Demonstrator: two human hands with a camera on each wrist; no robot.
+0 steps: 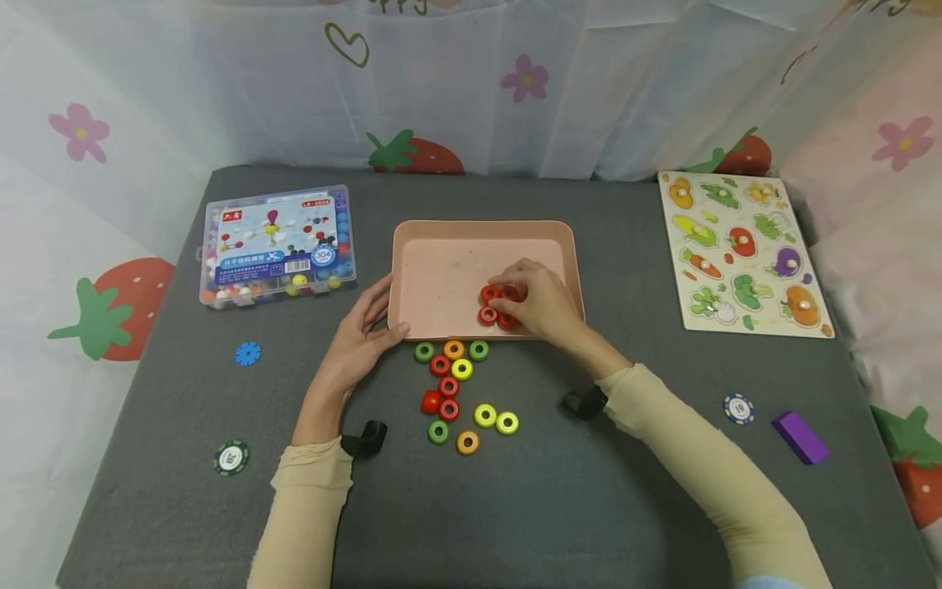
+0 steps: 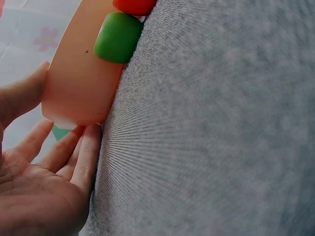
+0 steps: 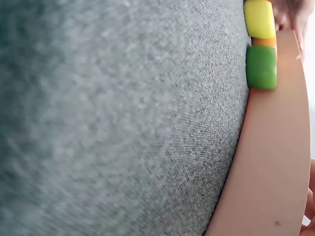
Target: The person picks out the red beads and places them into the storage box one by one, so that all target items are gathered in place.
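Observation:
A shallow pink tray (image 1: 441, 278) lies in the middle of the grey table. My left hand (image 1: 353, 343) holds its front-left corner, thumb at the front rim and fingertips against the left side. In the left wrist view the left hand (image 2: 49, 182) shows at the tray's end. My right hand (image 1: 540, 303) is inside the tray, thumb and fingers pinching a red ring (image 1: 509, 292) among several red rings (image 1: 488, 316); its fingers partly cover them. In front of the tray lie loose rings: green (image 1: 423, 352), orange (image 1: 468, 442), yellow (image 1: 485, 415) and red (image 1: 449, 386).
A plastic box of colored pieces (image 1: 278, 245) lies back left, a vegetable puzzle board (image 1: 746, 254) back right. A blue disc (image 1: 248, 353) and a green chip (image 1: 231, 458) lie on the left. Over on the right are a dark blue chip (image 1: 738, 408) and a purple block (image 1: 800, 438).

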